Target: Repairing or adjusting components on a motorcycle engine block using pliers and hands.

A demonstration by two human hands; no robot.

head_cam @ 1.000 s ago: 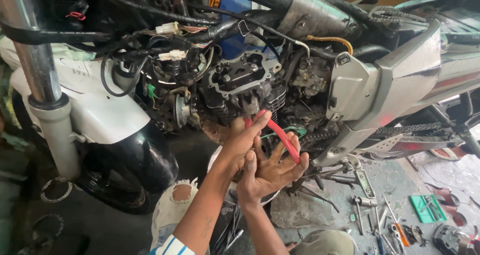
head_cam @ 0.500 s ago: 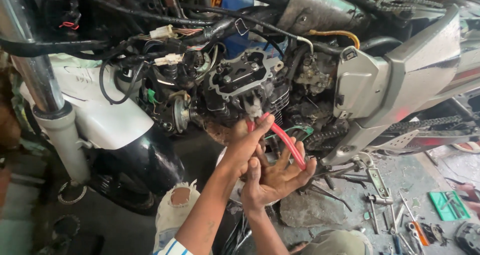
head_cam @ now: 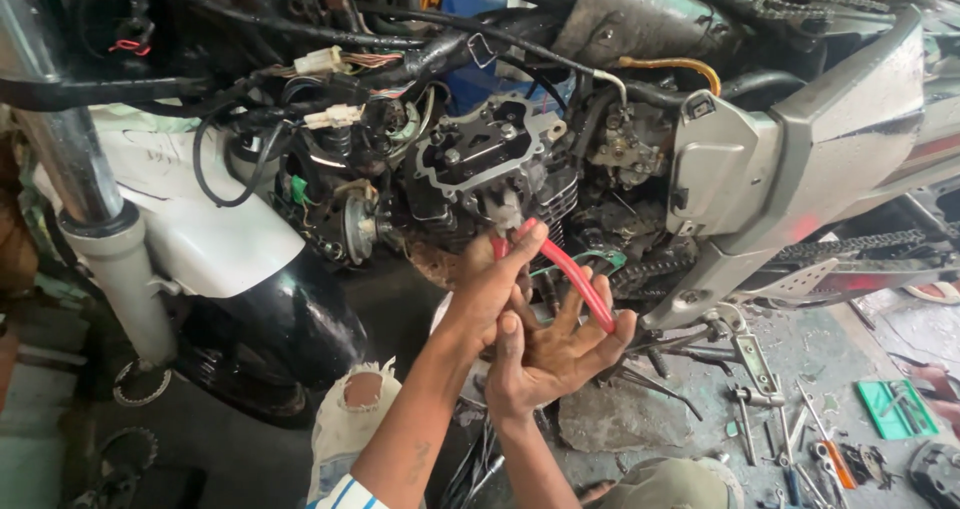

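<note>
- Head view: stripped motorcycle, engine (head_cam: 490, 169) exposed mid-frame, cylinder head cover off, wiring and hoses loose above it.
- Left hand (head_cam: 495, 284) reaches up to the underside of the engine, fingers (head_cam: 528, 237) closed together on the upper end of the red-handled pliers (head_cam: 565, 269). The nose of the tool is hidden behind the hand and engine fins; can't tell what it bites.
- Right hand (head_cam: 555, 354) sits just below, palm up, fingers (head_cam: 610, 334) spread apart, cradling the lower end of the red handle rather than clamping it.
- The pliers run diagonally from under the cylinder down-right toward the silver side panel (head_cam: 800, 159); both hands touch them.
- Front fork (head_cam: 90, 209) and white fender (head_cam: 200, 229) at left, black front tyre (head_cam: 270, 339) below. Drive chain (head_cam: 870, 244) hangs at right.
- On the floor (head_cam: 620, 429), lower right: loose spanners and screwdrivers (head_cam: 800, 439) and a green tray (head_cam: 895, 409), well apart from the hands.
- Torn light trouser knee (head_cam: 355, 409) just left of the left forearm.
- To do this well, I judge: keep the tool in line with the part, squeeze with the upper hand, use the lower hand only to steady and lever, pull evenly so the nose does not slip off onto the fins or nearby wiring.
</note>
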